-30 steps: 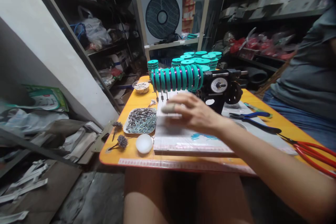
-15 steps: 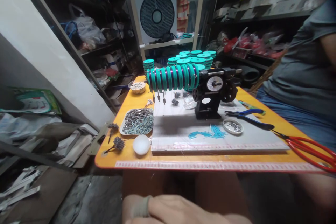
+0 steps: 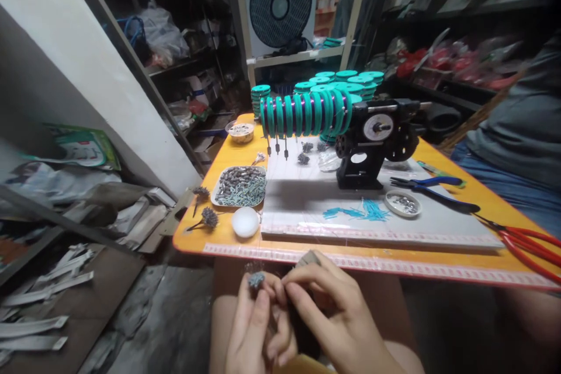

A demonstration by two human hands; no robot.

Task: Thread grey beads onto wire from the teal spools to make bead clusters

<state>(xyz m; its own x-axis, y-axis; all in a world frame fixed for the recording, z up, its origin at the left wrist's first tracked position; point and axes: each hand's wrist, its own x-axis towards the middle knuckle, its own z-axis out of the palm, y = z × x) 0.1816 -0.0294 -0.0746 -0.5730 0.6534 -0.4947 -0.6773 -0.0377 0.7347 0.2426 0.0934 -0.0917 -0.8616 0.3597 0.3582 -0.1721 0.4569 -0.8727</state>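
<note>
Both hands are over the lap, just below the table's front edge. My left hand (image 3: 263, 321) is closed around a small bundle of blue-grey pieces (image 3: 256, 280), whose tips poke out above the fingers. My right hand (image 3: 335, 304) is beside it, thumb and index finger pinched together near the left fingertips; what they pinch is too small to make out. A grey band wraps a right finger. Above the hands, on the orange table (image 3: 188, 234), are a white dish (image 3: 245, 222), a tray of small metal and green pieces (image 3: 241, 186), and clusters of dark pieces (image 3: 210, 219).
A black winding device (image 3: 360, 169) with green spools (image 3: 307, 114) stands on a white board (image 3: 298, 225). Blue strips (image 3: 368, 210), a round dish (image 3: 403, 204), blue-handled pliers (image 3: 438, 187) and red-handled scissors (image 3: 526, 245) lie rightward. A person (image 3: 517, 111) sits at right.
The view has tipped down and shifted left, so the table appears higher and farther right. Both hands now show, with the blue-grey bundle visible; before, only part of one hand was in view.
</note>
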